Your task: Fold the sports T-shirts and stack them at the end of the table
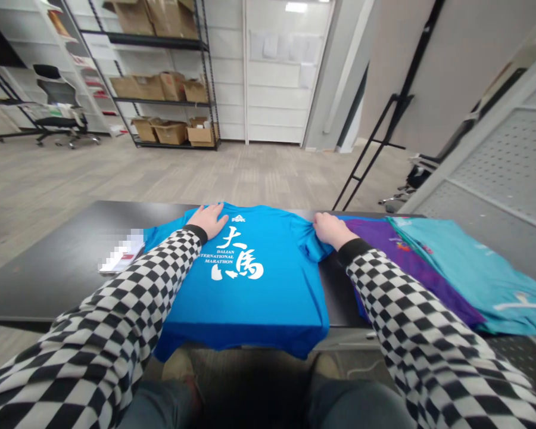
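A blue T-shirt [268, 304] with white printed characters and lettering lies spread on the dark table [58, 262], its lower hem hanging over the near edge. My left hand [208, 220] rests flat on the shirt near the collar, its fingers stretched out. On the other side, my right hand [330, 229] is closed on the shirt's right sleeve, which is bunched and creased there. The left sleeve lies partly behind my left forearm.
Right of the shirt lie a purple garment [379, 244] and a teal garment [469, 256], overlapping. A white, partly blurred object [125, 253] is on the table at left. Beyond stand a shelf with cardboard boxes [147, 87], an office chair [58, 101] and a perforated panel [495, 167].
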`<state>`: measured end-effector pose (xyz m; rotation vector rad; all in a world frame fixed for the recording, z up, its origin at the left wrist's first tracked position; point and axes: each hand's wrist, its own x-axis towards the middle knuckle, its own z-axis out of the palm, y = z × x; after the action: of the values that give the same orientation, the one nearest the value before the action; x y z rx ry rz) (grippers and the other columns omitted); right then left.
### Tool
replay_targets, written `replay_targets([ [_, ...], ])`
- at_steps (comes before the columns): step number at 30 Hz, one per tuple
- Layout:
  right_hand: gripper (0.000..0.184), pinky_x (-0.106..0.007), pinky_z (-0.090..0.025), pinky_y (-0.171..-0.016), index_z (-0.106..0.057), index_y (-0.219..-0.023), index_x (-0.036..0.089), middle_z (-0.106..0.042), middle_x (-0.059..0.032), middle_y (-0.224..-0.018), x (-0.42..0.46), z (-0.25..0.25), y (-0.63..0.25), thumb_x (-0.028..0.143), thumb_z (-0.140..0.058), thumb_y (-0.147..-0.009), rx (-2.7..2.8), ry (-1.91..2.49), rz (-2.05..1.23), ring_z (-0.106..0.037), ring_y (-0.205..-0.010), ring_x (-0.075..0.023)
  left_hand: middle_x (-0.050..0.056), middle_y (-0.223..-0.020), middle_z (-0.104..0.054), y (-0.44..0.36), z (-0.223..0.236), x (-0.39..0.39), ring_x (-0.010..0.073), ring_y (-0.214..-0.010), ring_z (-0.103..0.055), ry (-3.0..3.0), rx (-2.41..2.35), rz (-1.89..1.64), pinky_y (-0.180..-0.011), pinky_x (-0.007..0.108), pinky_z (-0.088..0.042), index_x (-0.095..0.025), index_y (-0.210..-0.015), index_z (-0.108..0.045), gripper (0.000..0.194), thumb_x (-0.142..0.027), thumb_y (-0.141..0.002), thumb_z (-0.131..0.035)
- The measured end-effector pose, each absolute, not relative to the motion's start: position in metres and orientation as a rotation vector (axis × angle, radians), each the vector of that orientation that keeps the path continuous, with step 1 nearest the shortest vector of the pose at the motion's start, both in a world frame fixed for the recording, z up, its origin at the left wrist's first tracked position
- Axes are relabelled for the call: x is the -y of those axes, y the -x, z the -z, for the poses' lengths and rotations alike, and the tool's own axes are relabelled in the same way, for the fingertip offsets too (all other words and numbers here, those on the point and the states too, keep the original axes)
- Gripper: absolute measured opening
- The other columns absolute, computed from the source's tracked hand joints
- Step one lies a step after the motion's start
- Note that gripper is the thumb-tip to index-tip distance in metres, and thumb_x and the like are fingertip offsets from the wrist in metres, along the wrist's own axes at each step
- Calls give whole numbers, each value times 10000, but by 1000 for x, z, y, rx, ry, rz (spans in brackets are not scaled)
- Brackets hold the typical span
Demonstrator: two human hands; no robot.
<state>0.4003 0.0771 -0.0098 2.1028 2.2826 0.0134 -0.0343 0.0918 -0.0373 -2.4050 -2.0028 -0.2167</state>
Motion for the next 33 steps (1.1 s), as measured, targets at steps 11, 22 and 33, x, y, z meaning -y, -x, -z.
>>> replay_targets([
  [11, 769, -709, -249, -1390, -467, -1768, 265, -337, -111, -1881, -53, 63, -351, 675, -360, -1125, -2700, -1829, 187, -292, -1741, -411, 105, -1707, -605, 100, -3, 102, 382, -1592, -534, 2039, 2128, 463, -1378, 551, -376, -253, -1754, -477, 750, -424, -1030, -574],
  [22, 774, -650, -189, -1424, -442, -1788, 230, -288, -107, -1895, -48, 51, -353, 659, -400, -1145, -2663, -1825, 237, -240, -1766, -362, 190, -1539, -729, 251, 38, 101, 404, -1366, -724, 1631, 2670, 424, -1124, 477, -594, -111, -1797, -248, 1121, -644, -901, -659],
  [33, 775, -654, -186, -1421, -449, -1785, 238, -299, -119, -1891, -51, 55, -358, 681, -407, -1151, -2713, -1813, 253, -244, -1765, -362, 259, -1644, -633, 323, 36, 68, 507, -1518, -594, 1466, 2689, 355, -1223, 633, -526, -110, -1787, -335, 1170, -768, -852, -582],
])
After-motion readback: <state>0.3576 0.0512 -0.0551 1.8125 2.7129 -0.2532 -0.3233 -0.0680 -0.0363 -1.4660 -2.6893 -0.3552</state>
